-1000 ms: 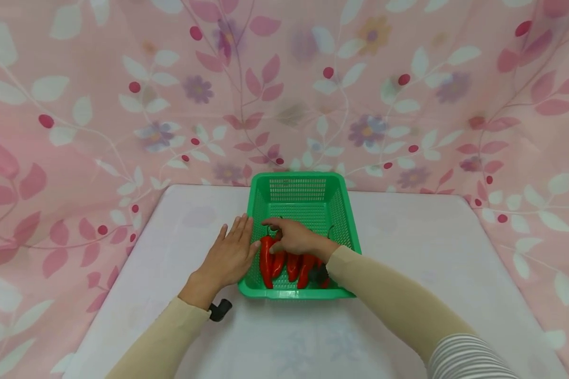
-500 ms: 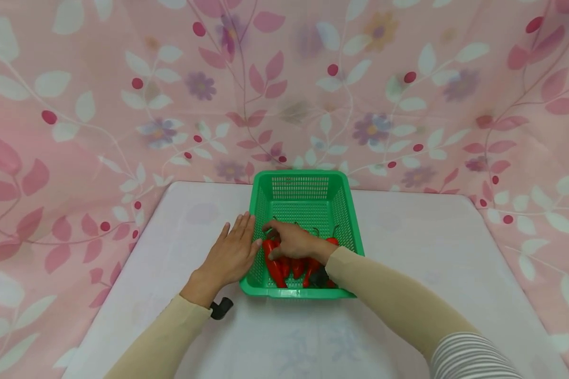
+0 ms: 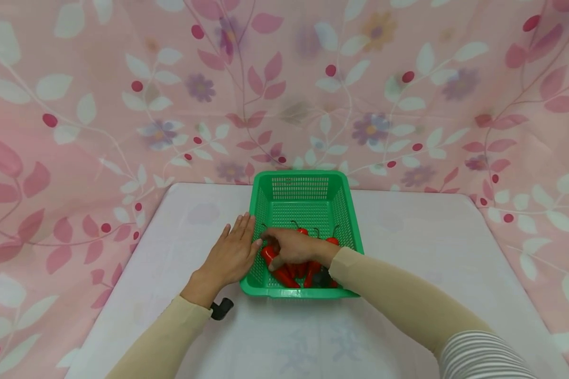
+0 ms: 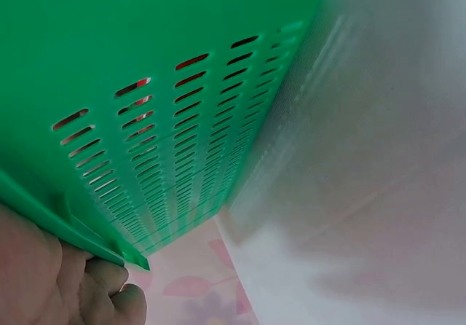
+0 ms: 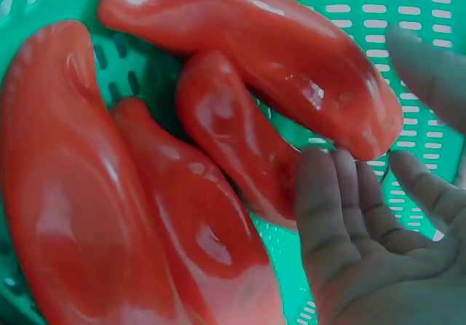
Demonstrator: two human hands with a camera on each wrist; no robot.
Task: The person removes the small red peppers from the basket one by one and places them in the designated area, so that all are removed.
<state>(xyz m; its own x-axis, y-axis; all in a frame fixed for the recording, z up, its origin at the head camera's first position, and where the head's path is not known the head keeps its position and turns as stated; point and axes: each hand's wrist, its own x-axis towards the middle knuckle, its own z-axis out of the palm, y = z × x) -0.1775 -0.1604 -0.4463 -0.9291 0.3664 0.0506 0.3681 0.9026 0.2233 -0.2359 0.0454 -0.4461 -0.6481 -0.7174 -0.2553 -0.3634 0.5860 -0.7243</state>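
A green plastic basket [image 3: 300, 173] holds several red peppers, long and glossy with thin curled stems. My left hand [image 3: 229, 255] rests with straight fingers along its left rim; the left wrist view has the hand's fingers [image 4: 102, 296] against the rim's edge. Inside the basket, my right hand [image 3: 291, 246] reaches over the leftmost pepper [image 3: 284, 275], which lies slanted. In the right wrist view its fingertips [image 5: 317, 168] are right at the stem end of that pepper [image 5: 255, 41]. The thumb stands apart from it. Three more peppers lie alongside, including a smaller one [image 5: 233, 132].
The basket stands on a white-covered table [image 3: 417, 231] before a pink floral cloth [image 3: 284, 105]. A black wrist-worn device [image 3: 222, 308] shows under the left wrist. The slotted basket wall [image 4: 175, 135] fills much of the left wrist view.
The leftmost pepper has turned from upright in view to slanted, its lower tip swinging right. My right hand has moved slightly downward with it. My left hand stays on the rim.
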